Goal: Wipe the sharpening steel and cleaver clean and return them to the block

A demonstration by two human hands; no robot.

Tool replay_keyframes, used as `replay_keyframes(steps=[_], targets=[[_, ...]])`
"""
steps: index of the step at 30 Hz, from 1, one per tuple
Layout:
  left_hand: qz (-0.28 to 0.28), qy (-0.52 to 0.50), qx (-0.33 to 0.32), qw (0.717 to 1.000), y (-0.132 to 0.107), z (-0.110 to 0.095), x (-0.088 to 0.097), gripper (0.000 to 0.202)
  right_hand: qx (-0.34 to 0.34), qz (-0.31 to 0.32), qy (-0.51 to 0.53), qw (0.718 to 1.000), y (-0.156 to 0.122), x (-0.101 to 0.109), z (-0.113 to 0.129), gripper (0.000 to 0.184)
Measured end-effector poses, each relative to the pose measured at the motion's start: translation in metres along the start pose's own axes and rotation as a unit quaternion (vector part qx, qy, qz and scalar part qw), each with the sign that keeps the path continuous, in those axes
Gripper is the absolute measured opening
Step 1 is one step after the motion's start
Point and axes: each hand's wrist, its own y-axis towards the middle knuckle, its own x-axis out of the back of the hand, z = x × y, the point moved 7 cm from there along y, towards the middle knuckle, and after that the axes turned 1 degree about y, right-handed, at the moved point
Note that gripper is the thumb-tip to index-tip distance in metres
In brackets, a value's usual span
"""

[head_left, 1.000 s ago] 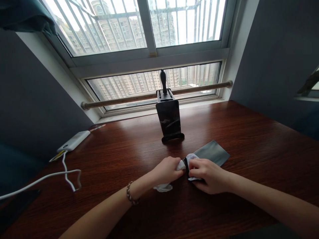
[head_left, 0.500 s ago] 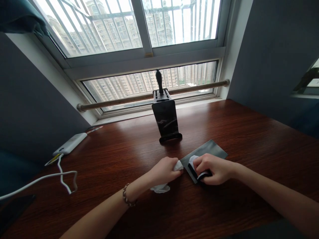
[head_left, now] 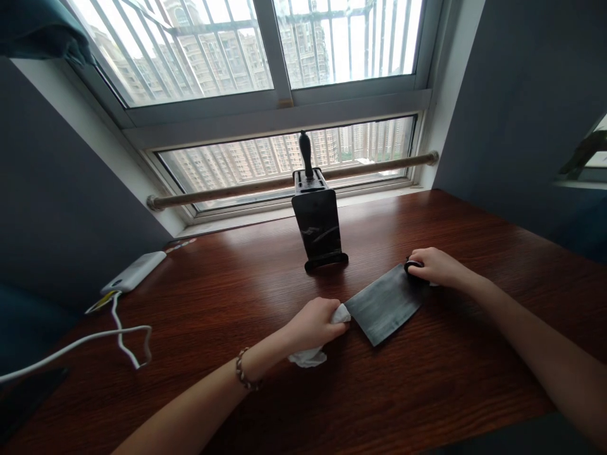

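Nearest, the left hand [head_left: 320, 322], one braided bracelet [head_left: 241, 371] at its wrist, is clenched round crumpled white cloth [head_left: 340, 314] at the near-left end of one flat, grey, rectangular metal blade [head_left: 386, 306], lying on the glossy red-brown wooden table [head_left: 227, 297]. The right hand [head_left: 437, 266] grips one dark, rounded object [head_left: 413, 266] at the blade's far-right end. Beyond stands one black upright block [head_left: 317, 224], one dark handle [head_left: 306, 153] rising from it; behind runs one beige horizontal bar [head_left: 213, 196].
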Motion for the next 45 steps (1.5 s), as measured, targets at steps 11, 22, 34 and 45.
replay_keyframes(steps=[11, 22, 34, 45], targets=[[-0.014, 0.009, -0.012, 1.000, -0.001, 0.005, 0.000, 0.021, 0.335, 0.008, 0.131, 0.933, -0.040, -0.024, 0.137, 0.025], [-0.017, -0.033, 0.013, 0.999, 0.000, 0.006, -0.001, 0.019, 0.298, -0.025, 0.084, 0.950, -0.023, -0.025, 0.099, 0.029], [-0.017, -0.095, 0.062, 0.993, -0.002, 0.009, -0.003, 0.018, 0.139, -0.120, 0.065, 0.981, 0.003, -0.008, 0.025, 0.030], [-0.023, -0.072, 0.059, 0.995, -0.003, 0.008, 0.000, 0.020, -0.004, -0.102, 0.141, 0.985, 0.006, -0.005, 0.003, 0.035]])
